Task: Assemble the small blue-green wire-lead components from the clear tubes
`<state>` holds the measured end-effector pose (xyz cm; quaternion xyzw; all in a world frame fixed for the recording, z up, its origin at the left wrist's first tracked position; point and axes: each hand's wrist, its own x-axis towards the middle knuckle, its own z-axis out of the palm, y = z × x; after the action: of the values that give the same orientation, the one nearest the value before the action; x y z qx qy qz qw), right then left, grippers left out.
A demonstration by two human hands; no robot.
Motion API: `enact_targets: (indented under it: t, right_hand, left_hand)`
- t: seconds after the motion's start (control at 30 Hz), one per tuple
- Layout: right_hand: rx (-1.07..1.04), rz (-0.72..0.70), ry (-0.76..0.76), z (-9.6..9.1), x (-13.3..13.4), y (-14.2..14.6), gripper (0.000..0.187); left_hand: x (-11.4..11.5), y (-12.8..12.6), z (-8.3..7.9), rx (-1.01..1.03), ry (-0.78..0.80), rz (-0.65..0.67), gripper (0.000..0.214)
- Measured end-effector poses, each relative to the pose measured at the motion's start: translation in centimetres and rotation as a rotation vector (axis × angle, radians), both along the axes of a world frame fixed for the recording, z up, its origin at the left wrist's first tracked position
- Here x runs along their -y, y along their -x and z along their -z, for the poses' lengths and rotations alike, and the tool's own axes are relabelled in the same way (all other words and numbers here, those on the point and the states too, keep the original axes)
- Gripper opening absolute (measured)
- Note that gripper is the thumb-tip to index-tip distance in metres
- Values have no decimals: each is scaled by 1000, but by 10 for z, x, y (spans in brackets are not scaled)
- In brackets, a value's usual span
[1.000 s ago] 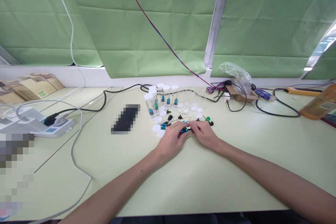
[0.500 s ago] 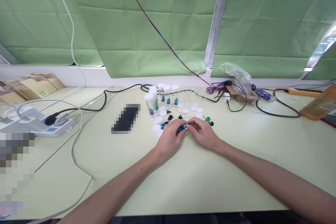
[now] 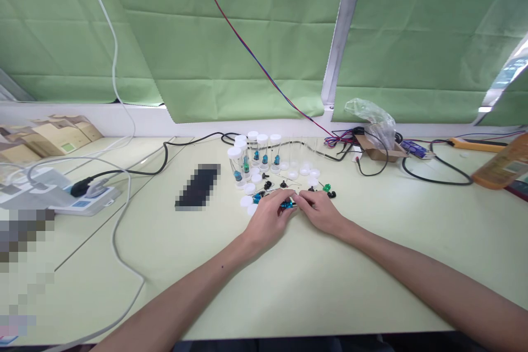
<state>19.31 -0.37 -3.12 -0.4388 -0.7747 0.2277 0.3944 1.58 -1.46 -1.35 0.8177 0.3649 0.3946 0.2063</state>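
Note:
My left hand [image 3: 268, 219] is closed round a small blue part [image 3: 287, 204], which shows beneath its fingers. My right hand [image 3: 322, 212] is pinched close to the right end of that part; what lies between its fingertips is hidden. Around both hands lie loose white caps [image 3: 249, 188], small black pieces [image 3: 284, 183] and a green piece [image 3: 327, 187]. Another blue piece [image 3: 257, 197] rests just left of my left hand. Behind stand several clear capped tubes [image 3: 275, 149] holding blue or green pieces with thin rods.
Uncapped clear tubes [image 3: 310, 148] stand farther back. Left of the parts lies a blurred dark object [image 3: 198, 187], and beyond it a power strip [image 3: 91, 201] with cables. At the right are a cardboard box [image 3: 377, 149] with a plastic bag and an orange bottle [image 3: 501, 162].
My right hand has lowered slightly and its fingers have drawn a little away from my left fingertips. More of the blue part and a black piece behind show now.

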Motion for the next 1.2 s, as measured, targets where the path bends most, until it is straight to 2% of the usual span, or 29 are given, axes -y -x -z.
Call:
enact_targets:
  t: [0.2,0.33,0.53,0.93,1.2]
  right_hand:
    - [-4,-29,16,-1,0,1,47]
    - [-8,5,10,-2,2,1,46]
    - [-127,-16,14,-6,6,1,21]
    - [-115,-73,-48,-6,5,-1,16]
    - [-100,-38,-29,-5,5,0,20]
  left_hand:
    - [0,-1,0,-11,4,-6,22]
    - [-1,0,0,-35,-20,-25,22]
    - [-5,2,-1,-26,-16,-79,23]
    - [-4,2,0,-27,6,-79,18]
    - [-3,1,-2,-66,5,-65,9]
